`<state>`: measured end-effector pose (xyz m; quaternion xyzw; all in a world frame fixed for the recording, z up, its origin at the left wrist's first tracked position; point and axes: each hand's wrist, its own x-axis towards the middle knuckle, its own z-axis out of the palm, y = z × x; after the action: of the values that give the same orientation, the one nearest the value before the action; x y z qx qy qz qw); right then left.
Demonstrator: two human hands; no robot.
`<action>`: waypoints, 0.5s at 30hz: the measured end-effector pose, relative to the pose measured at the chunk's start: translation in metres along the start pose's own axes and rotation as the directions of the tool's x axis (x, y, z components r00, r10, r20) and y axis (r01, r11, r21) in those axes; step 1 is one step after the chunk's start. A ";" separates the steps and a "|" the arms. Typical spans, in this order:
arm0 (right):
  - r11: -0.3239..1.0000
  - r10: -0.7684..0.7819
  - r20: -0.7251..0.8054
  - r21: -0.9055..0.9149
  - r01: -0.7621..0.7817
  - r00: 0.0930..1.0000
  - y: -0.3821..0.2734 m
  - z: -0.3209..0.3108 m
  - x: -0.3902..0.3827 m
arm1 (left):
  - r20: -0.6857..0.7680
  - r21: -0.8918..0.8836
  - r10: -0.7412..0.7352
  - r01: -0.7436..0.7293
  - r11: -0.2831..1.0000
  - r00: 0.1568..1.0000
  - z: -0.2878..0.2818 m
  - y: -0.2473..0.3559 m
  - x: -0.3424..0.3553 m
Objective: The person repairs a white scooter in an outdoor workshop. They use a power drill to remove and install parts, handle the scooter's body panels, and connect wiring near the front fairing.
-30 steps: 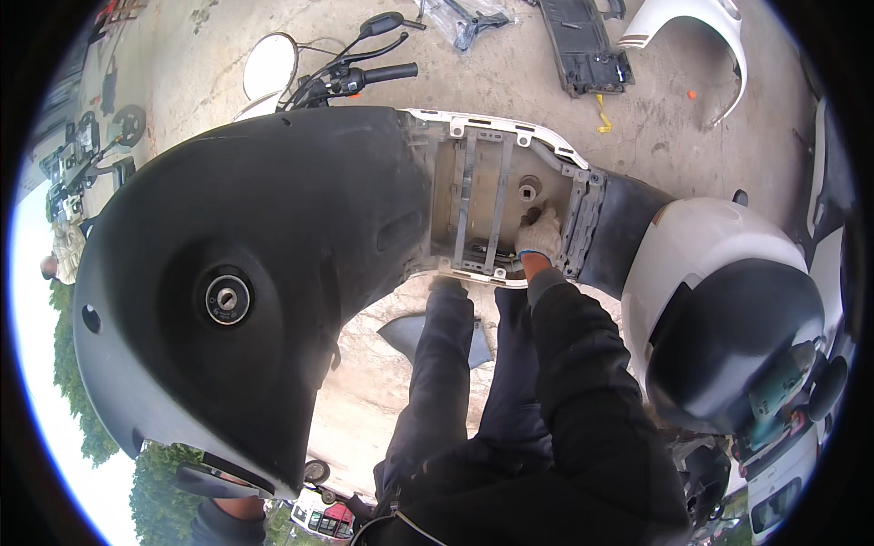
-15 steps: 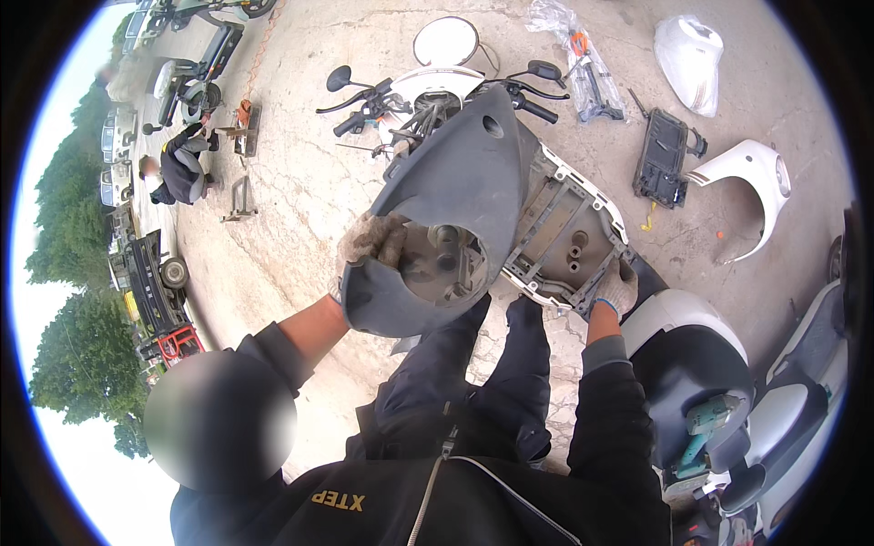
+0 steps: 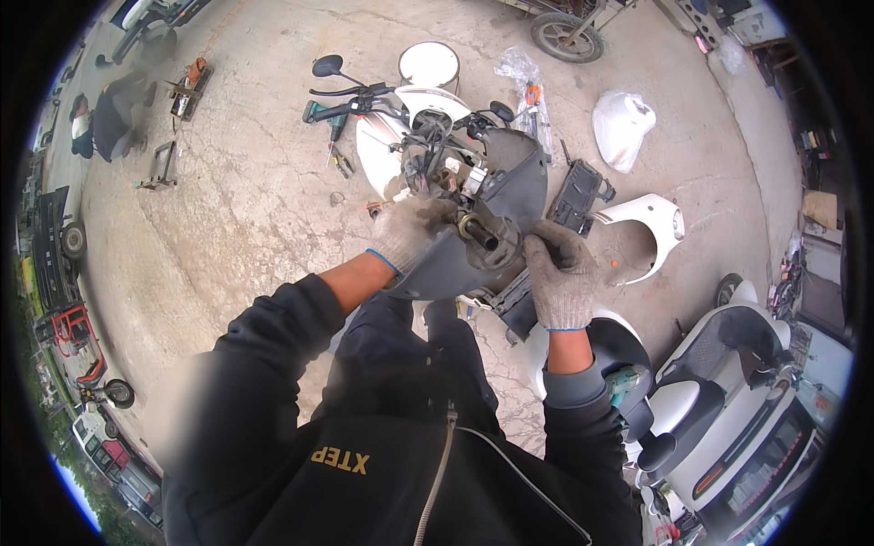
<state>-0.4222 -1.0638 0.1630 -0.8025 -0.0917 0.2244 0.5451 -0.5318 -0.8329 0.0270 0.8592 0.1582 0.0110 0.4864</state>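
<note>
A dark grey plastic scooter panel (image 3: 442, 269) lies around the steering column (image 3: 478, 233) of a partly stripped white scooter (image 3: 378, 150). The column shows through its cut-out. My left hand (image 3: 410, 233), in a dirty knit glove, is closed over the panel's left side, its fingertips tucked out of sight beside the column. My right hand (image 3: 560, 273), gloved too, has bent fingers closed at the panel's right edge, close to the column. Bare wires and brackets (image 3: 442, 164) show ahead of both hands, below the handlebar.
A green drill (image 3: 330, 116) and pliers (image 3: 342, 162) lie left of the scooter. To the right are an open dark tool case (image 3: 576, 196), a white fender-shaped panel (image 3: 648, 232) and a wrapped white part (image 3: 624, 127). White scooters (image 3: 728, 400) stand at lower right. Another person (image 3: 114, 114) crouches at far left.
The grey panel has gone from being held up in front of the scooter to down around the steering column. My right hand left the scooter's frame and came to the panel. My view turned rightward.
</note>
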 end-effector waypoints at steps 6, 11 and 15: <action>0.814 0.104 0.173 -0.580 0.016 0.979 -0.056 0.038 0.000 | 0.010 -0.075 -0.038 0.038 0.996 0.999 -0.007 0.013 -0.003; 0.702 0.164 0.266 -0.708 0.077 0.950 -0.058 0.060 0.011 | 0.080 0.044 -0.070 0.067 0.997 0.994 -0.027 0.035 -0.001; 0.704 0.223 0.254 -0.710 0.025 0.941 -0.054 0.073 0.022 | 0.195 0.179 -0.036 0.001 0.984 0.980 -0.030 0.037 0.012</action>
<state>-0.4311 -0.9738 0.1845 -0.9054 -0.2136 0.3290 0.1627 -0.5162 -0.8224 0.0723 0.8946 0.1175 -0.0931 0.4210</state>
